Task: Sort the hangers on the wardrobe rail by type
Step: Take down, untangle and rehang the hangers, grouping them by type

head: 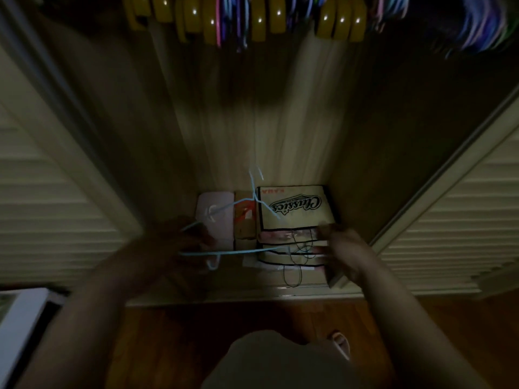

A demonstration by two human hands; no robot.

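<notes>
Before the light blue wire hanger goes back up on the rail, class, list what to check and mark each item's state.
1. Left hand grips the light blue wire hanger: ok.
2. Right hand on the hanger: cannot tell, blurred.
3. Hanger clear of the thin black cord: cannot tell.
4. Rail types grouped: not ok, yellow wooden hangers alternate with thin coloured hangers.
5. Lighting: not ok, dim.

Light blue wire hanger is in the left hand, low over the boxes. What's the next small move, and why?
Probably lift the light blue wire hanger toward the thin coloured hangers on the rail: the left hand holds it low, and yellow wooden hangers still hang mixed among them.
</notes>
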